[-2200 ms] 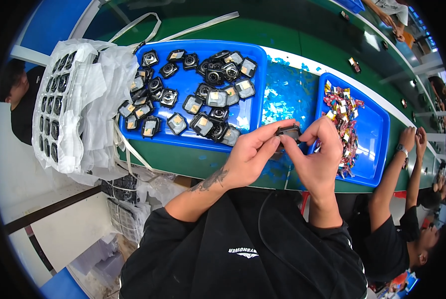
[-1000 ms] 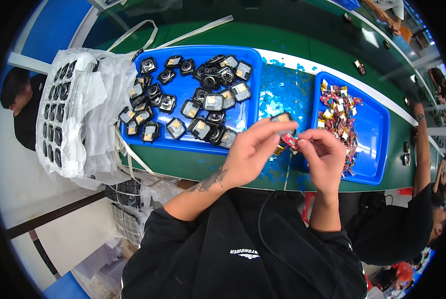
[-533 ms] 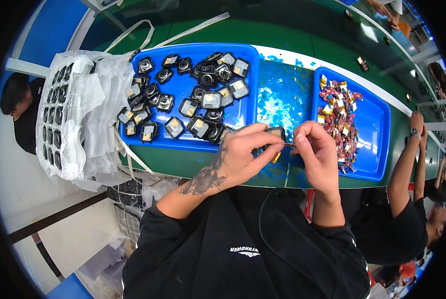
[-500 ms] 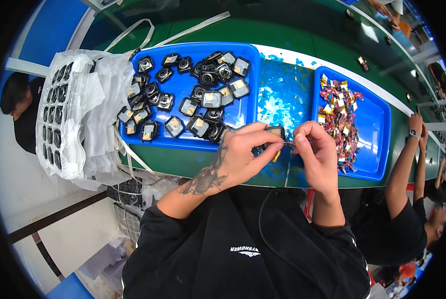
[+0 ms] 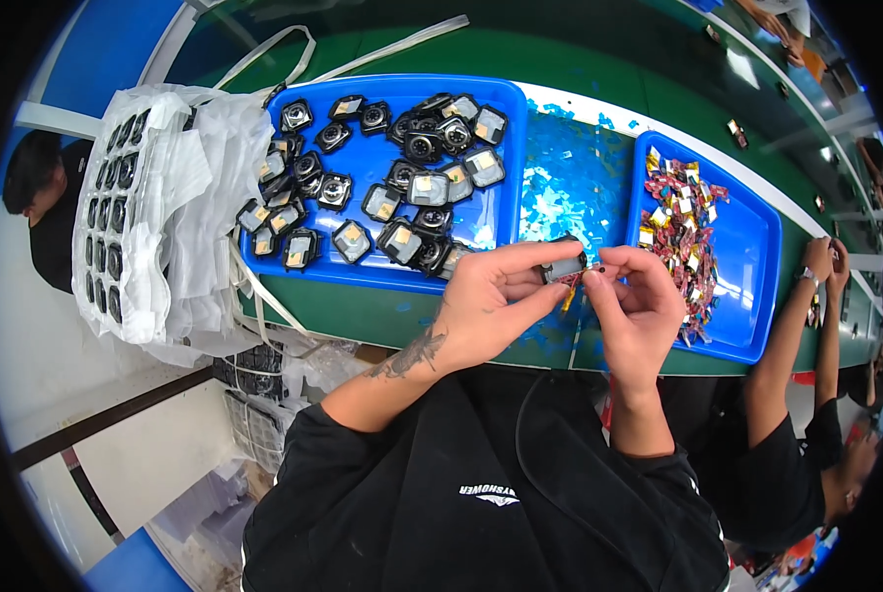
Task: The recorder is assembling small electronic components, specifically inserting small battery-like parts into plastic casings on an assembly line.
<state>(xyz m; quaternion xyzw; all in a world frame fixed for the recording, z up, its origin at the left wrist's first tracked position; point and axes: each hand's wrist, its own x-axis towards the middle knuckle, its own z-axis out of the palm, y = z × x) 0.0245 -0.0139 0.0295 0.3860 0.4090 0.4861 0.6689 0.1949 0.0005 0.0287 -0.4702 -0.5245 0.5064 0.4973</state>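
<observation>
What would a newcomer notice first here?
A large blue tray of black casings, left of centre. Right of it, scattered blue flakes, then a narrower blue tray heaped with small reddish parts. On the near side, the left hand holds a dark casing, the right hand at its edge.

Bright, fairly even light. Hard glare patch on the desk (image 5: 619, 59), upper right; glints on the blue flakes (image 5: 550, 209). Black shirt (image 5: 432, 454) loses fold detail. Strong fisheye bend, black corners, far-right background soft.
</observation>
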